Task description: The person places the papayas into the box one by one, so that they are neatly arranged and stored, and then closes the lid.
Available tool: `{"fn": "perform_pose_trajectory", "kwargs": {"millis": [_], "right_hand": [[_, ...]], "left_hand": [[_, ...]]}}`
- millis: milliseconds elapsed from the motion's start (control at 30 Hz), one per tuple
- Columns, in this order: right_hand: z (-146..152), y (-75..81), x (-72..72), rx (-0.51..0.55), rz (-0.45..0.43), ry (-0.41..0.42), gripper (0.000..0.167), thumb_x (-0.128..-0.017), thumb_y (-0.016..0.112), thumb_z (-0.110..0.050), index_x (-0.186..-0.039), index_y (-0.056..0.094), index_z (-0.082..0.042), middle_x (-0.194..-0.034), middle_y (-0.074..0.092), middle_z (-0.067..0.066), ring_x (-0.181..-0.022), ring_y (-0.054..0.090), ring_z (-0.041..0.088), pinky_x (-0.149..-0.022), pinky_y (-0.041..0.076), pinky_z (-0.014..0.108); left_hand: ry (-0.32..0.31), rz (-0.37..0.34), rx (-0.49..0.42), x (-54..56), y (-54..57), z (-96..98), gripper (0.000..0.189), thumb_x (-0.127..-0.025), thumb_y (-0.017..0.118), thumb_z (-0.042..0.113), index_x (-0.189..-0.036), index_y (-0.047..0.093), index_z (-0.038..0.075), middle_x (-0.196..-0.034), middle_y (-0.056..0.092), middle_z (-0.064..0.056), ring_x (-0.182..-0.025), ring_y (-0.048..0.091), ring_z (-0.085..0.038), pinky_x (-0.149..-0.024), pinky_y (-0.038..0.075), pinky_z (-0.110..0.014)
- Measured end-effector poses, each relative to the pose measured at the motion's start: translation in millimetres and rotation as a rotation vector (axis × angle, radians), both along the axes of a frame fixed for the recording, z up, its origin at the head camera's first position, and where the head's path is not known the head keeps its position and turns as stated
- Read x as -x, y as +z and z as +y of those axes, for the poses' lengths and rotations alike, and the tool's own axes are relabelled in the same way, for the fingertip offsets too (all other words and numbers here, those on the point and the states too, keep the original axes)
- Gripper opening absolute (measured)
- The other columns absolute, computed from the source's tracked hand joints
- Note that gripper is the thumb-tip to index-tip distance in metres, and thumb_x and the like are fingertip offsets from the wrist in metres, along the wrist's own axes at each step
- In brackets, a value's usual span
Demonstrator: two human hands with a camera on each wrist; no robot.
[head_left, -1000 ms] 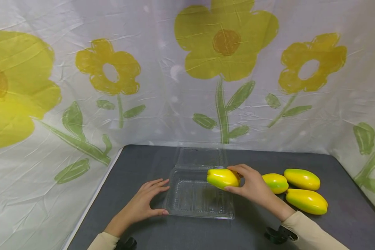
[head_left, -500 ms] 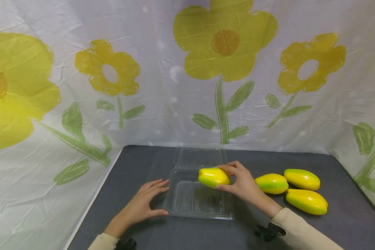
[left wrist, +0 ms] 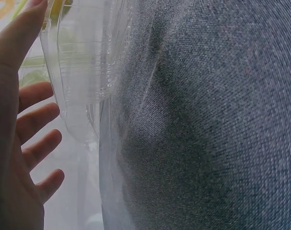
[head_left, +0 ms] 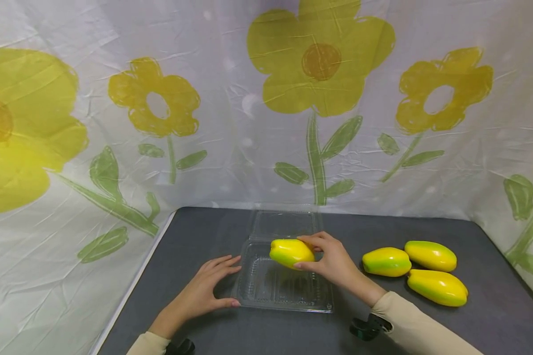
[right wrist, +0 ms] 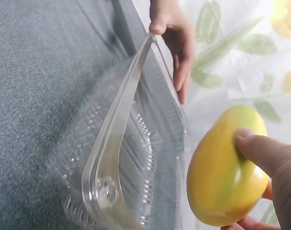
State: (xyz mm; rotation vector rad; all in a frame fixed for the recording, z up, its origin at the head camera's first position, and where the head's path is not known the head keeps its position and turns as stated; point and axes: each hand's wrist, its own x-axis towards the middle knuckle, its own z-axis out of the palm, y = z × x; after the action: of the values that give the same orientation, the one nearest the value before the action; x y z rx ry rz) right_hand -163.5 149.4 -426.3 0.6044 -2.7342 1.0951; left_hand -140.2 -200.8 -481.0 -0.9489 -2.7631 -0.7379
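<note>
A smooth, oblong yellow-green fruit, like a mango or papaya (head_left: 289, 253), is held by my right hand (head_left: 333, 262) between thumb and fingers, above the base of a clear plastic clamshell container (head_left: 266, 283). The container's lid (head_left: 285, 224) lies folded back toward the wall. In the right wrist view the fruit (right wrist: 224, 172) hangs beside the container's rim, my thumb pressed on its side. At the container's left edge, my left hand (head_left: 200, 291) spreads its fingers and thumb. The right wrist view shows that thumb touching the rim's corner.
Three similar fruits (head_left: 437, 287) lie close together on the dark grey table (head_left: 213, 231) at the right. A white cloth (head_left: 222, 162) printed with yellow flowers hangs behind the table and along its sides.
My right hand has carried the fruit leftward over the container's base, and the nearest of the three fruits on the table has come fully into sight. The left hand has stayed put.
</note>
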Motion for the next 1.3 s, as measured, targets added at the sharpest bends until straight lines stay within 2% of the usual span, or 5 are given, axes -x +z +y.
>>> {"fn": "perform_pose_trajectory", "kwargs": {"millis": [367,600,900,1067,1300], "right_hand": [[-15,-2.1,3.8,0.011,-0.026,0.002,0.064,-0.074,0.085,-0.042,-0.132,0.065,-0.020,-0.107,0.069,-0.001,-0.094,0.064,0.013,-0.085,0.059,0.041],[-28,-6.0,6.2,0.036,-0.036,0.037,0.064,-0.073,0.086,-0.037,-0.130,0.066,-0.015,-0.116,0.072,0.003,-0.095,0.067,0.016,-0.084,0.059,0.041],[-45,-11.0,9.4,0.016,-0.083,0.022,0.061,-0.073,0.087,-0.038,-0.127,0.068,-0.018,-0.113,0.073,0.003,-0.092,0.070,0.016,-0.077,0.059,0.031],[-52,-14.1,12.4,0.014,-0.111,0.030,0.061,-0.074,0.086,-0.039,-0.128,0.067,-0.016,-0.114,0.072,0.006,-0.093,0.070,0.018,-0.077,0.059,0.034],[-58,-19.2,16.0,0.069,-0.117,0.043,0.062,-0.075,0.085,-0.036,-0.129,0.067,-0.012,-0.117,0.073,0.010,-0.095,0.073,0.023,-0.077,0.061,0.036]], "left_hand": [[0.011,-0.012,0.009,-0.7,0.0,1.1,0.086,-0.074,0.065,0.074,-0.139,0.058,0.019,-0.156,0.045,0.003,-0.144,0.041,-0.032,-0.112,0.034,-0.063],[0.008,-0.010,0.009,0.1,0.4,1.2,0.086,-0.074,0.065,0.074,-0.139,0.058,0.018,-0.156,0.045,0.003,-0.144,0.041,-0.033,-0.112,0.035,-0.063],[0.020,-0.024,0.018,-0.7,1.0,1.3,0.087,-0.073,0.064,0.075,-0.139,0.058,0.019,-0.155,0.046,0.002,-0.144,0.041,-0.033,-0.112,0.035,-0.063],[0.022,-0.022,0.025,-0.6,0.8,1.1,0.087,-0.073,0.064,0.076,-0.139,0.058,0.019,-0.155,0.046,0.002,-0.143,0.041,-0.033,-0.112,0.035,-0.063],[0.016,-0.019,0.026,-0.1,0.2,1.0,0.087,-0.074,0.063,0.075,-0.140,0.057,0.019,-0.156,0.046,0.001,-0.143,0.042,-0.035,-0.111,0.035,-0.063]]}}
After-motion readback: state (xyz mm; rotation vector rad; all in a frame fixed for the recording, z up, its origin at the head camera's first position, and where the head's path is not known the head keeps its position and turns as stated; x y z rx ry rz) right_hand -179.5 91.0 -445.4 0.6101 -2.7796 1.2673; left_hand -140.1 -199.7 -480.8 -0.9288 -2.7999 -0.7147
